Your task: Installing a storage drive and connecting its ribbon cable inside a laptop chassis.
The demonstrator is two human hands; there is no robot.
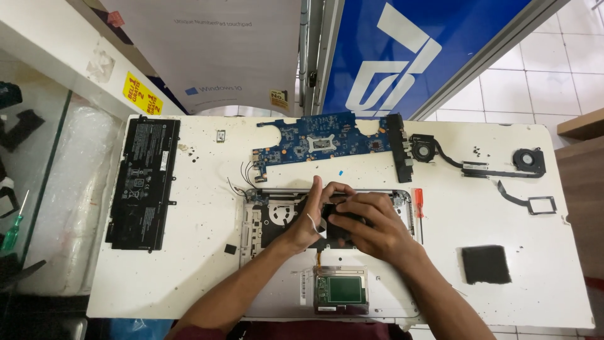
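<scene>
Fingers first: your left hand (306,217) rests over the open laptop base (264,220), its fingers curled loosely inward and the thumb standing up, tips touching a dark part (333,220) inside the base. Your right hand (371,223) lies across that same part from the other side, fingers bent and pressed down on it, thumb tucked toward the left hand. Whether either hand truly pinches the part or only presses on it, you cannot tell from here. The two hands touch each other near the top edge of the base.

The base sits on the white table (201,264), close to you, with its trackpad board (341,289) just below your wrists. Beyond your hands lies the blue board (321,143). To its right sit a fan (423,150) and a second fan (527,159). A red screwdriver (418,204) lies just right of the base. The battery (143,182) lies well to the left, and a black pad (486,264) to the right.
</scene>
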